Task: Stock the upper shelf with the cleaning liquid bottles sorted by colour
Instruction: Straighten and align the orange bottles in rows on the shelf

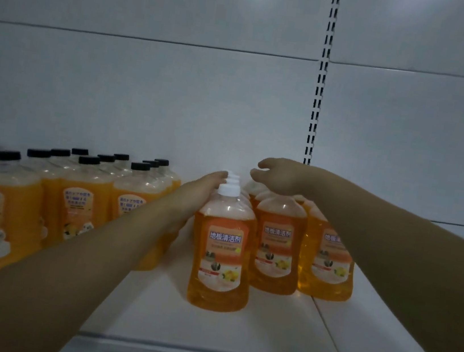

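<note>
Hands open, empty, among white-capped orange bottles; bare shelf toward front edge.

Single head-worn view, facing forward, close to the white shelf, level with its bottles.

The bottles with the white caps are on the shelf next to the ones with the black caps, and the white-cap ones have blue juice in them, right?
Not blue. The head view shows the white-capped bottles hold orange liquid. They do stand on the shelf beside the black-capped bottles.

white back panel, black slotted upright.
</note>
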